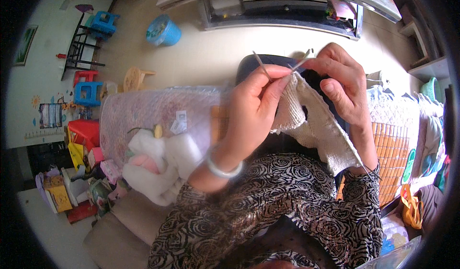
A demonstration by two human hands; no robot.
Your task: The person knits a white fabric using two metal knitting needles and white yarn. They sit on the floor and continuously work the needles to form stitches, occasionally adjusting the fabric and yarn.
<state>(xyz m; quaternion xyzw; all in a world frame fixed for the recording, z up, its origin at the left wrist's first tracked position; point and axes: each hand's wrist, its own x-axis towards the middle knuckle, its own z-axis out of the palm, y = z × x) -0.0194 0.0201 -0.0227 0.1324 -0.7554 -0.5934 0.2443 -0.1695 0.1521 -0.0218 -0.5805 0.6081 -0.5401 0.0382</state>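
A cream knitted piece (329, 136) hangs between my hands, over my lap. My left hand (257, 100) pinches its upper edge and a thin knitting needle (261, 62) between thumb and fingers. A second knitting needle (302, 59) crosses at the top edge, and the fingertips of my right hand (341, 78) are on it. The right thumb stands apart from those fingertips. Another thin needle (367, 170) sticks out at the piece's lower right corner, by my right wrist. A pale bangle (224, 170) circles my left wrist. The yarn's path is hidden by my fingers.
White stuffing-like material (154, 172) lies on the covered seat (122, 114) at my left. A blue waste bin (164, 30) and a round wooden stool (133, 79) stand on the floor. Ahead is a long low cabinet (284, 26). An orange bag (411, 211) lies at right.
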